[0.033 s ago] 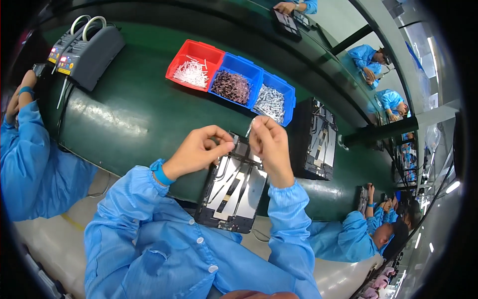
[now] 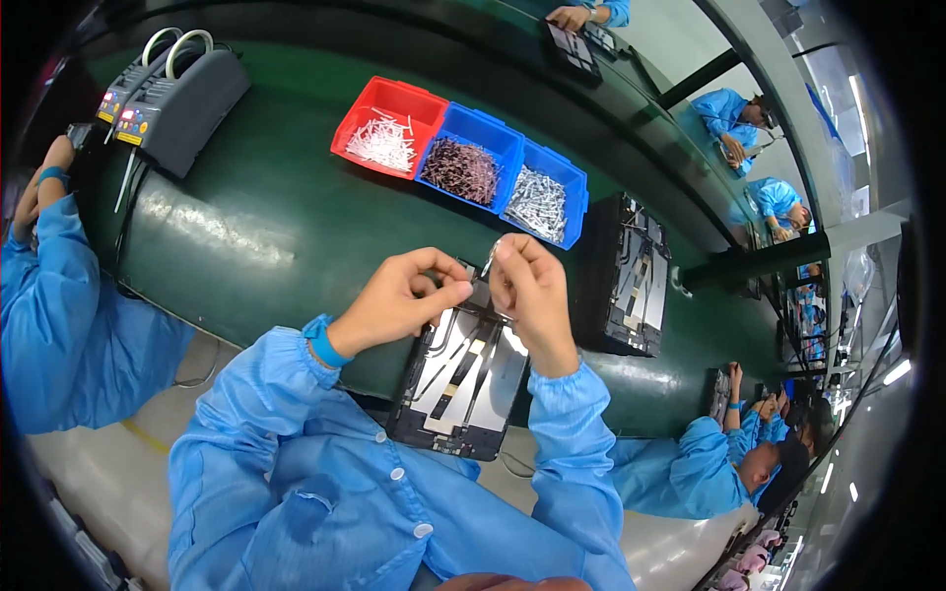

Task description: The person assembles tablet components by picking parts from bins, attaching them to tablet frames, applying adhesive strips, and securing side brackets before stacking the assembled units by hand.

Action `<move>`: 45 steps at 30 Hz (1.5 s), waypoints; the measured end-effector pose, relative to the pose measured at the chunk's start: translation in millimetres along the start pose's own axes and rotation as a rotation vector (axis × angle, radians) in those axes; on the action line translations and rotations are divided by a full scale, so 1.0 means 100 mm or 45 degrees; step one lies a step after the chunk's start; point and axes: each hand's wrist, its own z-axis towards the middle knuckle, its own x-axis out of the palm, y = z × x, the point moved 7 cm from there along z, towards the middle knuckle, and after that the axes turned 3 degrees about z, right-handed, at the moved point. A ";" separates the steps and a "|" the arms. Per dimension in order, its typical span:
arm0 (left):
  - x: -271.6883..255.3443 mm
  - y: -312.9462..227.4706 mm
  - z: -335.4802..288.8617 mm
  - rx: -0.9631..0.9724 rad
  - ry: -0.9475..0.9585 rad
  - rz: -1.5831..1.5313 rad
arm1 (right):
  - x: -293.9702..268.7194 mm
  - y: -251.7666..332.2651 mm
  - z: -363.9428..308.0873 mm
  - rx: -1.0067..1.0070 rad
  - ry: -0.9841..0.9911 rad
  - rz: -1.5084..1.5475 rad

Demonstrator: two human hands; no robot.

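Note:
An opened tablet-like device [image 2: 500, 379], with bare silvery panels and black ribbon cables, lies at the table's near edge, close to my body. My right hand [image 2: 532, 295] is above its far right end, thumb and finger pinching a small silvery strip [image 2: 490, 258] that points up and away. Opposite it, my left hand [image 2: 406, 298] is closed in a pinch over the device's far left end. What its fingertips hold, if anything, I cannot make out. Both hands partly hide the far end of the device.
Beyond my hands stand joined bins: a red bin [image 2: 345, 138] of white strips, a blue bin [image 2: 476, 118] of brown strips and another blue bin [image 2: 576, 192] of silvery pieces. Similar devices [image 2: 636, 281] are stacked right. Grey machines [image 2: 192, 113] stand far left. Co-workers sit on both sides.
My right hand has shifted slightly left, and the silvery strip has moved slightly with it. My left hand has moved a little to the right.

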 end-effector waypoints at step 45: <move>-1.20 -0.20 0.61 -0.103 -0.682 -0.258 | -0.29 -0.11 -0.18 -0.248 -0.074 0.123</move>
